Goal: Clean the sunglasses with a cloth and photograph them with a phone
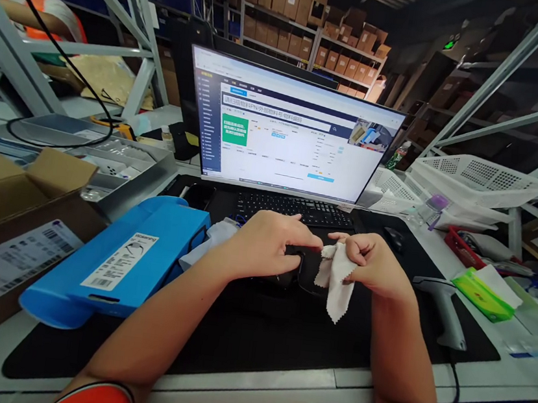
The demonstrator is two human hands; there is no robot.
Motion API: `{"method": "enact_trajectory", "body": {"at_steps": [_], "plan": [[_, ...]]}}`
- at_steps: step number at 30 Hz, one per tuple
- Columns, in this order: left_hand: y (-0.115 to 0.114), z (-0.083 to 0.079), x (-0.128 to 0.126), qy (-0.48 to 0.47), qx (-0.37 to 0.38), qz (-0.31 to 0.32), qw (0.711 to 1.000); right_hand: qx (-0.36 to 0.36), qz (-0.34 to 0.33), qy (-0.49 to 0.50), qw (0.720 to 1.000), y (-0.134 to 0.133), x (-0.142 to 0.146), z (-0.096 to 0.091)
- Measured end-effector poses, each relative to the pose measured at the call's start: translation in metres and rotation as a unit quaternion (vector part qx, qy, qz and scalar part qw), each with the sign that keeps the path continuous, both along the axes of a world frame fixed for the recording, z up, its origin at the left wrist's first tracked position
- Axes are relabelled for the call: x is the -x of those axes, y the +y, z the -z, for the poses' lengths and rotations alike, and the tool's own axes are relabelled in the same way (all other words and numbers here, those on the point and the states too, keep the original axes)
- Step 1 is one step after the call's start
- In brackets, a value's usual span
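Over the black desk mat, my left hand is closed around a dark, glossy item that looks like a pair of black glasses. Much of it is hidden behind my fingers and the cloth. A white wiping cloth with zigzag edges hangs from my right hand, pinched between thumb and fingers. The fingertips of both hands almost meet at the cloth's upper edge. Left of my forearm lies a blue box with a white label, beside crumpled clear plastic.
A monitor stands behind a black keyboard. To the right are a mouse, a barcode scanner, a green packet and white baskets. An open cardboard box occupies the left. Another person is at far left.
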State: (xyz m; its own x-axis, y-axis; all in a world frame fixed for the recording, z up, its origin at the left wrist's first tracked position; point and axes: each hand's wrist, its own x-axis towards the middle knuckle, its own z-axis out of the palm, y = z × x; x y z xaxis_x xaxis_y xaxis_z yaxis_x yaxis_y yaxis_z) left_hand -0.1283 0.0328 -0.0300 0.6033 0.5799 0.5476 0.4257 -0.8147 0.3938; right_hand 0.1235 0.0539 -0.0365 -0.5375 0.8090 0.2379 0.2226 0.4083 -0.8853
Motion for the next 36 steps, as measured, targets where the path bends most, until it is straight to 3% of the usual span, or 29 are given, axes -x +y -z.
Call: {"method": "enact_trajectory", "body": {"at_steps": [6, 10, 12, 14, 16, 19, 21, 24, 29, 34, 36], "plan": [[-0.006, 0.002, -0.003, -0.011, -0.054, 0.019, 0.998, 0.014, -0.177, -0.074, 0.981, -0.003, 0.001, 0.003], [-0.007, 0.0, -0.003, -0.007, -0.052, 0.031, 0.998, 0.029, -0.268, -0.054, 0.962, 0.004, -0.002, 0.005], [-0.007, 0.0, -0.002, -0.002, -0.046, 0.031, 0.998, 0.018, -0.281, -0.043, 0.959, 0.005, -0.004, 0.003], [-0.005, 0.0, -0.001, -0.005, -0.036, 0.021, 0.999, 0.0, -0.232, -0.029, 0.972, 0.003, -0.007, 0.0], [-0.004, 0.0, -0.001, -0.015, -0.029, 0.009, 0.999, -0.006, -0.137, -0.015, 0.99, 0.0, -0.008, -0.002], [-0.001, 0.001, 0.001, -0.035, -0.033, -0.008, 0.999, 0.029, 0.002, 0.006, 1.0, -0.004, -0.006, -0.004], [0.0, 0.001, 0.003, -0.047, -0.043, -0.018, 0.998, 0.063, 0.055, 0.029, 0.996, -0.005, -0.004, -0.005], [0.0, 0.0, 0.006, -0.045, -0.057, -0.022, 0.997, 0.073, 0.069, 0.042, 0.994, -0.006, -0.002, -0.006], [-0.004, 0.001, 0.001, 0.013, -0.109, -0.023, 0.994, 0.02, 0.041, -0.005, 0.999, -0.016, 0.015, 0.001], [-0.002, 0.004, -0.003, 0.065, -0.161, -0.052, 0.983, -0.003, 0.102, 0.01, 0.995, -0.023, 0.036, 0.016], [0.0, 0.004, 0.0, 0.034, -0.145, -0.039, 0.988, -0.001, 0.04, 0.006, 0.999, -0.018, 0.031, 0.015]]}}
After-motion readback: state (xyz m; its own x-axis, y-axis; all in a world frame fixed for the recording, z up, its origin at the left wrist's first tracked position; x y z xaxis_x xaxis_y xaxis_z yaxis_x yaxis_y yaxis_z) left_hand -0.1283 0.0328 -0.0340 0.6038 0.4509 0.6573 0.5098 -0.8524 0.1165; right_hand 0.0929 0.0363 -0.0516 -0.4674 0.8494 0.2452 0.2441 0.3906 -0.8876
